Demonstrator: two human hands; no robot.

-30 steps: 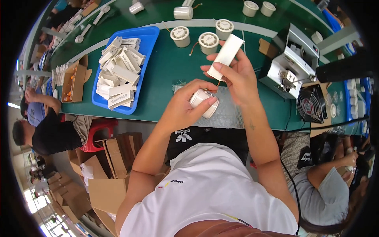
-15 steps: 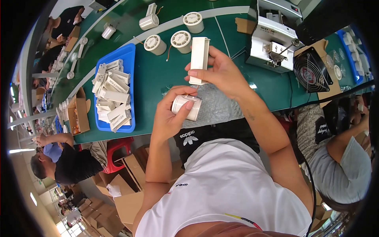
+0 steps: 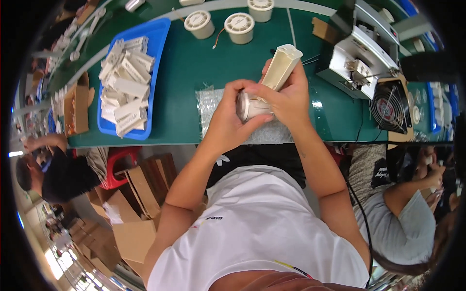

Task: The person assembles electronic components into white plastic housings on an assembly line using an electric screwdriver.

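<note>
Housing (image 3: 251, 108), round and white, at centre of frame in the head view, over bubble wrap (image 3: 207, 107). From my remote post I see the left hand (image 3: 226, 117) curled round it, thumb on the near side. Right hand (image 3: 291, 104) clasps a hollow white handle piece (image 3: 279, 69), open channel showing, tilted toward upper right; fingers hide whether the two parts touch. I judge both light, stiff plastic, smooth enough to slip; the thin channel walls might crack if squeezed hard. Best hold, I reckon: housing round its curved side, handle piece across its outer back. Upper left: blue tray (image 3: 158, 48) heaped with white pieces (image 3: 131, 87). Top centre: round white units (image 3: 239, 28), wire (image 3: 217, 39) trailing from one.
</note>
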